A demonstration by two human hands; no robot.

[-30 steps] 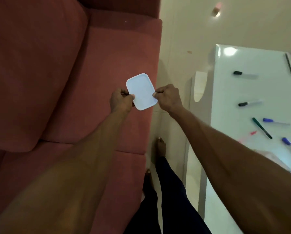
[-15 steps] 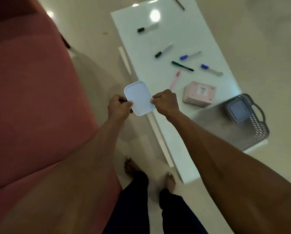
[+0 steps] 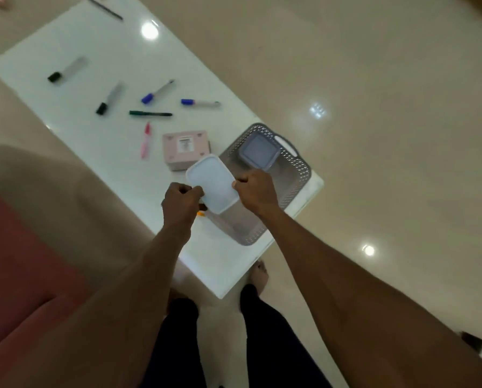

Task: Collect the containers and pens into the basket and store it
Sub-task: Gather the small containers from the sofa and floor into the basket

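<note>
White container | left hand pinches it | right hand pinches it

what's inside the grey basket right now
One container with a greyish lid sits at the far end of the grey basket. The near part of the basket is partly hidden by the white-lidded container and the right hand, so anything there cannot be seen.
</note>
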